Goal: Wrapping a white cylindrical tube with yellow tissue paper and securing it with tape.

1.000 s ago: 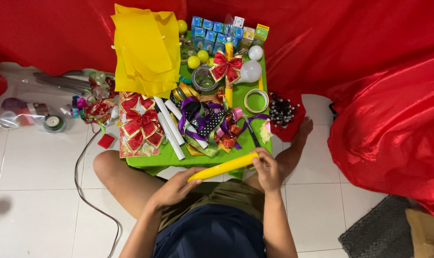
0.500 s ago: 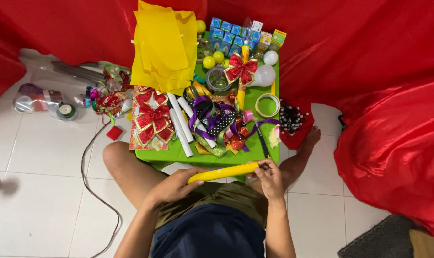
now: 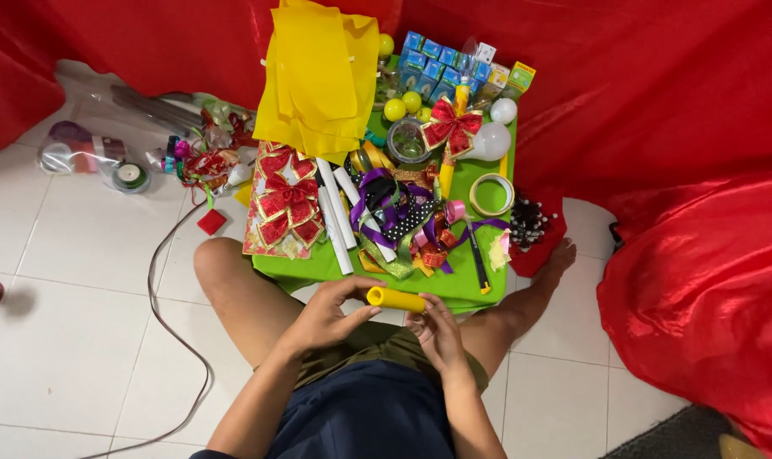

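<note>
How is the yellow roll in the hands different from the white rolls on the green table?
The yellow roll is held off the table between the left hand and the right hand; the white rolls lie on the green table.
The yellow roll is bright yellow and points sideways; the white rolls are white and point away from the person.
The yellow roll looks shorter and thicker.
Both are tube-shaped rolls.
</note>
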